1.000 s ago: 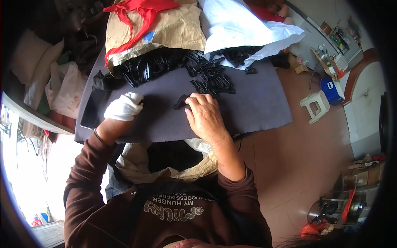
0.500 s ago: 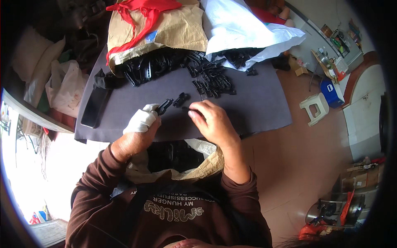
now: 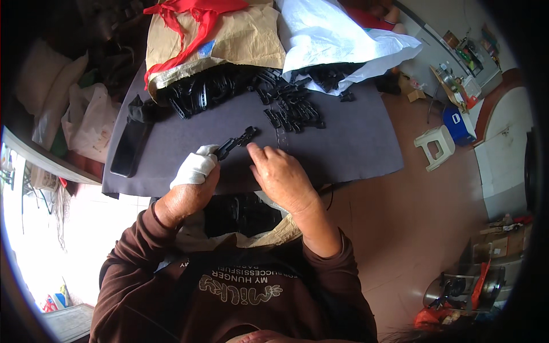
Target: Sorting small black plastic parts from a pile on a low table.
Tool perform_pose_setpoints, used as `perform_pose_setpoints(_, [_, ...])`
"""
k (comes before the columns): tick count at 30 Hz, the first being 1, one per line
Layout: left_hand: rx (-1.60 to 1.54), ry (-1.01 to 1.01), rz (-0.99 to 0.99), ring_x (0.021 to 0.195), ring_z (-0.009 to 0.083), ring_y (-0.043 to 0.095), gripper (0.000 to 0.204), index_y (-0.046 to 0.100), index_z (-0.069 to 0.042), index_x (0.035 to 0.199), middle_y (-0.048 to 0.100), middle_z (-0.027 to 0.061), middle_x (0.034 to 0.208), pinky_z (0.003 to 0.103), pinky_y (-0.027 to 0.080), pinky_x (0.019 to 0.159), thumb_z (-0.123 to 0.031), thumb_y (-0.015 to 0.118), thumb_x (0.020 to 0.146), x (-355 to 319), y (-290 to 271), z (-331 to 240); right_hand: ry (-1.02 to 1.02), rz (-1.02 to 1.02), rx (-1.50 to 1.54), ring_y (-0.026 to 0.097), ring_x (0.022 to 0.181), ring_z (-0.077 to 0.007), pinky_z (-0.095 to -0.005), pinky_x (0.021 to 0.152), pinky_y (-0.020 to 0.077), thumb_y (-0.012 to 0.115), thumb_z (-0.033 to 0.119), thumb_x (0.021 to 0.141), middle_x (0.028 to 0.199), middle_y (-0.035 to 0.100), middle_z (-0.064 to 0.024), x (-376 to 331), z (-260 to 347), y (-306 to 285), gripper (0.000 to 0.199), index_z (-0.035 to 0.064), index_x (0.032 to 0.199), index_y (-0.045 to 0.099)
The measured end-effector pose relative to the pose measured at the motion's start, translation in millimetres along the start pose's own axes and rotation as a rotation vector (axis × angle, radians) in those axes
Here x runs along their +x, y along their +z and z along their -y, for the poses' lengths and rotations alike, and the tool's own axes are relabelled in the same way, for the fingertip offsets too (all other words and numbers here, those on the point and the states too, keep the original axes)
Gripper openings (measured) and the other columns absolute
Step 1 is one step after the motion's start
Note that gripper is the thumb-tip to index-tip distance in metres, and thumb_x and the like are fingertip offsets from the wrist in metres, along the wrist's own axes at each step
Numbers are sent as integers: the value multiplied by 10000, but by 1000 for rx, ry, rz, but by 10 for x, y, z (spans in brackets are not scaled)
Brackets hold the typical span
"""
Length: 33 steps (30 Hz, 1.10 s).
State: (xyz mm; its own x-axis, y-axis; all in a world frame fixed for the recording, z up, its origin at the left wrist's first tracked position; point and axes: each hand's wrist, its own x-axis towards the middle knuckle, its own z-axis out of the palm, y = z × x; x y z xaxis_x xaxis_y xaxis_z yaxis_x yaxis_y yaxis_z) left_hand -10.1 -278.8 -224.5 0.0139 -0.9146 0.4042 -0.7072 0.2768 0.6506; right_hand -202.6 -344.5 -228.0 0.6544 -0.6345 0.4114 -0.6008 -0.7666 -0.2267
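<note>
Two hands work near the front edge of a dark grey tabletop: the left hand, fingers wrapped in white cloth, is clenched around a small black plastic clip, while the right hand rests beside it with fingers loose, holding nothing. Bare grey surface lies open around them and to the right. Farther back sit a heap of black plastic clips, a brown paper sack and a white plastic bag. Brown floor spreads right, with a white stool.
</note>
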Motion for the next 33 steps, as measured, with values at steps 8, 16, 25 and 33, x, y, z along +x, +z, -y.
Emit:
perform_pose_setpoints(8, [-183, 35, 111, 737, 264, 565, 168, 581, 21, 1029, 563, 139, 819, 322, 453, 660, 12, 549, 864, -34, -47, -35, -140, -224, 660, 605, 641, -211, -310, 608, 503, 625, -39, 788, 871, 628, -113, 39, 9, -182, 306, -7, 1087, 567])
perform_pose_setpoints(16, [-513, -63, 173, 723, 230, 556, 142, 579, 25, 1006, 556, 108, 800, 324, 447, 655, 0, 574, 866, -47, -70, -222, -54, -158, 1046, 598, 768, -73, -206, 654, 516, 648, -85, 814, 1006, 595, -67, 7, 44, -98, 214, -13, 1002, 577])
perform_pose_setpoints(25, [68, 382, 84, 676, 369, 586, 65, 595, 14, 824, 593, 180, 841, 386, 472, 557, -31, 641, 822, -32, -100, -153, -47, -228, 899, 602, 836, -132, -261, 730, 514, 675, 27, 831, 1009, 592, -100, 23, 134, -229, 210, -12, 1013, 578])
perform_pose_setpoints(33, [-111, 273, 334, 658, 333, 583, 47, 596, -32, 819, 588, 155, 809, 397, 456, 554, -74, 605, 840, -103, -21, -422, -114, -395, 414, 482, 537, -291, -386, 490, 395, 547, 79, 871, 634, 461, -96, -17, 118, 16, 188, 34, 692, 511])
